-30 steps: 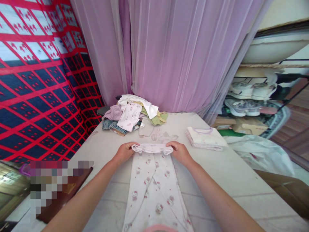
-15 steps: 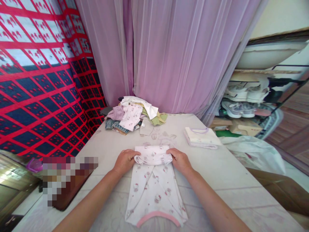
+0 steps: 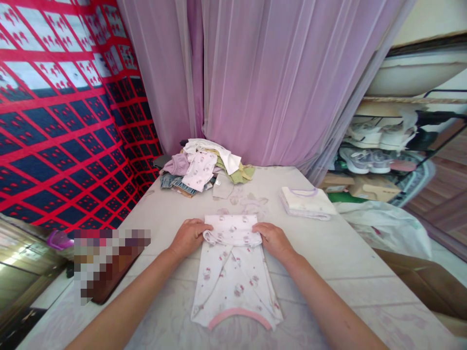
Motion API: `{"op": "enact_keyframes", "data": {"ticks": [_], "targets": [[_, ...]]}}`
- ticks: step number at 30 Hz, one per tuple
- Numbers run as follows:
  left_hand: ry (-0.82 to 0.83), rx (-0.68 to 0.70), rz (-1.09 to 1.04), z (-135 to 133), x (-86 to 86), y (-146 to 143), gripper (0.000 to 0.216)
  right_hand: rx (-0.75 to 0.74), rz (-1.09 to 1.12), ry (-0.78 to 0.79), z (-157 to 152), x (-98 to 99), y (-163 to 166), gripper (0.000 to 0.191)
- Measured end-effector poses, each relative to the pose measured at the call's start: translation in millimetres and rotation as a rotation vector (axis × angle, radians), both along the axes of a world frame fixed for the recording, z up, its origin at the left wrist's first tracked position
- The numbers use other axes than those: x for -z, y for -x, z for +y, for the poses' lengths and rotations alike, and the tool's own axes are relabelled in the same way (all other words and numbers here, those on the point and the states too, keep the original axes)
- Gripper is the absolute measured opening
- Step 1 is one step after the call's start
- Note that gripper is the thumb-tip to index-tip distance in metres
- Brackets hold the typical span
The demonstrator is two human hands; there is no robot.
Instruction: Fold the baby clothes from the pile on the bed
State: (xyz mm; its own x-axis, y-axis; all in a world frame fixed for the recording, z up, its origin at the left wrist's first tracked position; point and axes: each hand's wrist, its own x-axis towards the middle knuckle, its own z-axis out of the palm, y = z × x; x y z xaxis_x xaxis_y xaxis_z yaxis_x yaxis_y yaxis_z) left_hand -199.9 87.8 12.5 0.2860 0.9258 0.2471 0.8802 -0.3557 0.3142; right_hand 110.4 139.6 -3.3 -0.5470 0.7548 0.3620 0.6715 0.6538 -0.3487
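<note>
A white children's shirt (image 3: 237,287) with a cartoon cat print lies on the pale table cover, its pink neckline towards me. The far part of the shirt is folded over in a band. My left hand (image 3: 189,237) pinches the left end of that band between thumb and fingers. At the right end, my right hand (image 3: 273,239) grips the fold in the same way. Both hands are closed on the cloth, and the sleeves seem tucked inwards beneath the fold.
A heap of loose clothes (image 3: 204,167) sits at the far left. To the right lies a folded white garment (image 3: 306,201) with a purple neckline. Lilac curtains (image 3: 255,82) hang behind; a shoe rack (image 3: 379,141) stands at the right. Something blurred and brown (image 3: 113,272) rests at the left edge.
The view has shifted slightly. Both hands still hold the shirt's folded band, and the fold looks nearly the same.
</note>
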Motion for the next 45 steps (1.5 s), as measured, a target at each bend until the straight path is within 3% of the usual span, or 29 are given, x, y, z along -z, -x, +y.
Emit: {"op": "enact_keyframes", "data": {"ticks": [5,10,13,20,24,26,28,33,38,45], "targets": [[0.096,0.019,-0.070,0,-1.2,11,0.044,0.013,-0.072,0.097,2,-8.3,-9,0.043],[0.140,-0.214,-0.180,23,-10.2,22,0.040,0.197,-0.046,0.122,31,-21.4,-5,0.040],[0.203,-0.245,-0.170,45,-15.6,18,0.036,0.268,-0.125,0.161,49,-24.4,9,0.032],[0.371,-0.176,-0.267,67,-10.8,15,0.019,0.123,-0.100,0.320,58,-18.6,12,0.012],[0.475,-0.173,-0.608,72,-12.7,12,0.035,0.153,0.033,0.361,63,-21.9,8,0.014],[0.476,-0.233,-0.856,82,-14.6,5,0.044,0.225,0.057,0.332,72,-24.1,12,0.016],[0.427,-0.308,-0.962,95,-14.0,-3,0.045,0.307,0.045,0.277,84,-24.5,19,0.020],[0.363,-0.409,-0.949,118,-1.1,-15,0.041,0.422,-0.020,0.221,104,-13.1,31,0.035],[0.372,-0.435,-0.843,124,7.9,-12,0.036,0.479,-0.041,0.239,104,0.8,30,0.036],[0.205,-0.502,-0.550,123,2.0,-11,0.015,0.551,-0.118,0.178,95,-14.9,41,0.036]]}}
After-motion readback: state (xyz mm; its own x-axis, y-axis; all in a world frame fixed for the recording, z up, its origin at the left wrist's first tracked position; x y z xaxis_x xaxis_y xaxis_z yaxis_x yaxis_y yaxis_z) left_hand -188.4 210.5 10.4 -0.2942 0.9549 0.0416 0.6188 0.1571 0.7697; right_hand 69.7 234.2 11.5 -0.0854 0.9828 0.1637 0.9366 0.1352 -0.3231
